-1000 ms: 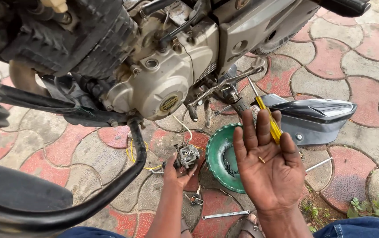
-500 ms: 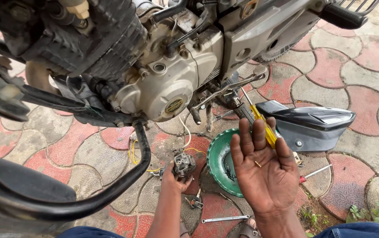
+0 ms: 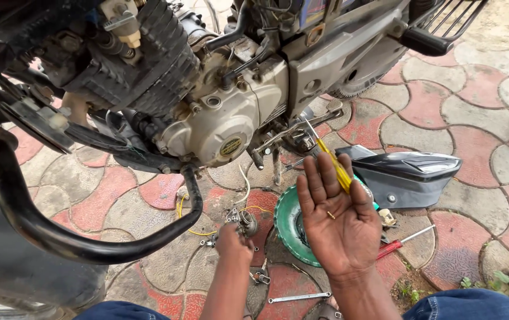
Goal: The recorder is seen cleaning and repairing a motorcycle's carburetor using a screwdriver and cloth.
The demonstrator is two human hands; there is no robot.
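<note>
Right hand: our right hand lay flat open, palm up, at lower centre-right, a small brass part on the palm and a yellow-handled screwdriver pinned between the fingers.
Left hand: our left hand closed round the carburettor at lower centre.
Change: a second earlier we held the carburettor up; it had since dropped to the paving below the engine.
Nearby: the green bowl sat behind the palm.

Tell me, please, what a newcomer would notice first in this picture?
The motorcycle engine fills the upper left. Below it, the right hand lies open, palm up, over a green bowl, with a tiny brass part on the palm and a yellow screwdriver between its fingers. The left hand touches a small carburetor on the paving.
</note>
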